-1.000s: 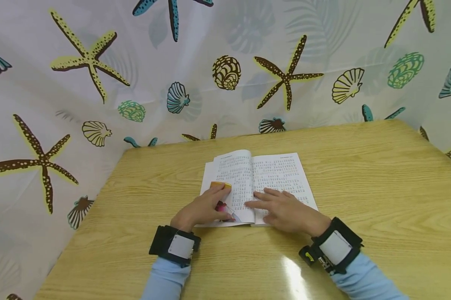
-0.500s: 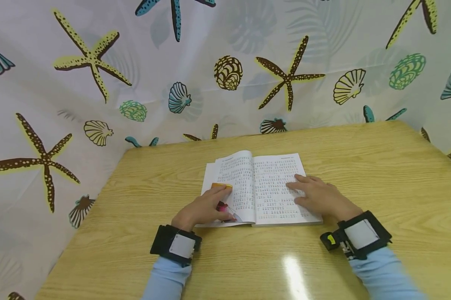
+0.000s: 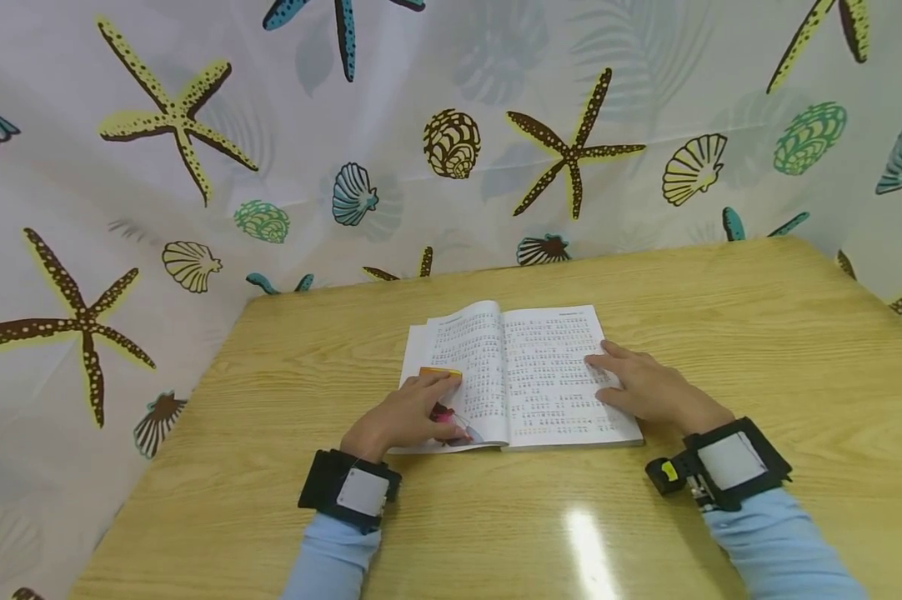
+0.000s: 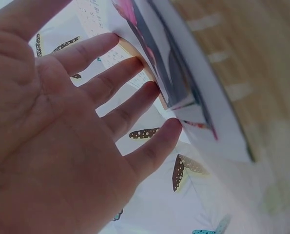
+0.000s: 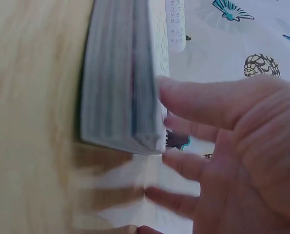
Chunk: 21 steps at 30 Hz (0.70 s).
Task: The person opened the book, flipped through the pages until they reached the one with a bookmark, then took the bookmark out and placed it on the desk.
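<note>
An open book (image 3: 548, 375) lies on the wooden table, its left page (image 3: 469, 342) slightly bowed up near the spine. My left hand (image 3: 406, 414) rests with spread fingers on the lower left page, partly covering a coloured picture (image 3: 445, 417). In the left wrist view, the fingertips (image 4: 152, 90) of that hand touch the page. My right hand (image 3: 657, 387) is at the right page's outer edge, thumb and forefinger over the print. The right wrist view shows the thumb (image 5: 183, 95) at the top edge of the thick page block (image 5: 118, 78), other fingers extending past the book's corner.
The wooden table (image 3: 308, 350) reaches back to a white cloth (image 3: 391, 108) printed with starfish and shells. Black straps with white plates sit on both wrists. A bright glare spot (image 3: 588, 550) lies on the table in front of the book.
My right hand has moved right, from beside the spine on the lower right page to the book's outer edge. My left hand has stayed in place on the left page.
</note>
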Available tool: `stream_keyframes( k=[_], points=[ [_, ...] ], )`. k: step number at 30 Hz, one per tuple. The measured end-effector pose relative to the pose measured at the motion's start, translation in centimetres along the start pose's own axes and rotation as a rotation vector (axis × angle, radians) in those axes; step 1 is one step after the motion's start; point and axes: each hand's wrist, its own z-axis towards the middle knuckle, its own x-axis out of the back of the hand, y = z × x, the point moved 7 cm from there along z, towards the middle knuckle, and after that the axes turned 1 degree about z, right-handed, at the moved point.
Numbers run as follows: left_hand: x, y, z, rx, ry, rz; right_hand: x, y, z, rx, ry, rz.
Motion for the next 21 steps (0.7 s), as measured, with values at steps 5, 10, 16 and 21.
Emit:
stream_keyframes(
  k=[5,10,16,21],
  points=[
    [0.03,-0.03,-0.05,-0.005,0.004,0.011,0.06,0.76,0.19,-0.114,-0.021,0.0],
    [0.02,0.0,-0.09,-0.008,0.002,0.014,0.14,0.77,0.21,-0.114,-0.023,0.007],
    [0.04,-0.03,-0.1,-0.005,0.001,0.025,0.16,0.44,0.1,-0.097,-0.015,-0.017],
    [0.02,-0.05,-0.13,-0.007,-0.001,0.023,0.01,0.03,-0.01,-0.101,-0.032,-0.027]
  ],
)
